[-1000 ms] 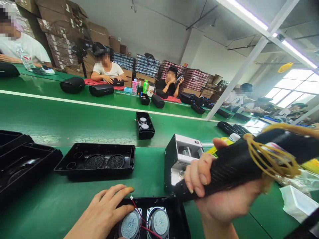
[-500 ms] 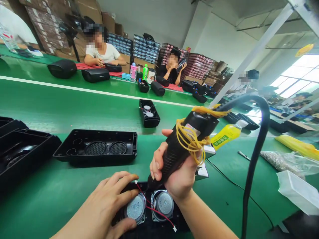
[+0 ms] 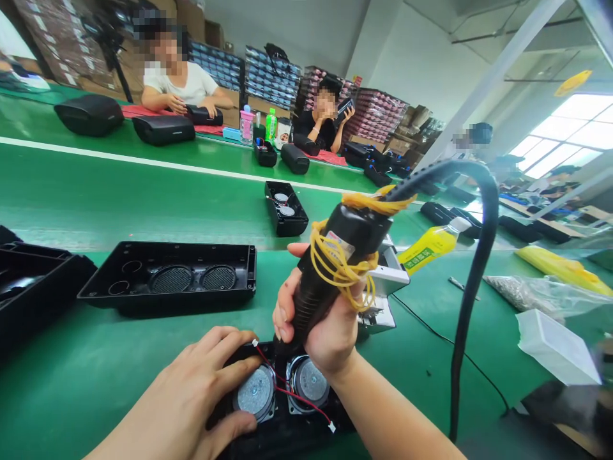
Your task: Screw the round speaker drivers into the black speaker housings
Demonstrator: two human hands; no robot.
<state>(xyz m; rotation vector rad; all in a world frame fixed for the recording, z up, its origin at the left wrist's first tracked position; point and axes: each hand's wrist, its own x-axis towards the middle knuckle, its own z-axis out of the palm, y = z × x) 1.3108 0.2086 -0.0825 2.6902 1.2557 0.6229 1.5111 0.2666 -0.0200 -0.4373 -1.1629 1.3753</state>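
Note:
My right hand point(image 3: 322, 329) is wrapped round a black electric screwdriver point(image 3: 335, 268) bound with yellow rubber bands, held tip-down over a black speaker shell point(image 3: 287, 415) at the near edge of the green bench. The shell holds two round silver speaker drivers point(image 3: 280, 388) joined by red wires. My left hand point(image 3: 191, 396) lies on the shell's left end, fingers spread over its rim and thumb against its front. A thick black cable point(image 3: 472, 268) arches from the screwdriver's top down to the right.
An open black housing with two round grilles point(image 3: 167, 281) lies behind my left hand; more black trays point(image 3: 29, 281) sit at far left. A small white box point(image 3: 385, 287), a yellow bottle point(image 3: 428, 246), a white tray point(image 3: 555, 348) and bags are on the right. Another speaker shell point(image 3: 286, 207) rides the belt. People sit opposite.
My right hand has swung the screwdriver from lying sideways at the right to upright, tip down on the shell. My left hand has closed in on the shell's left end.

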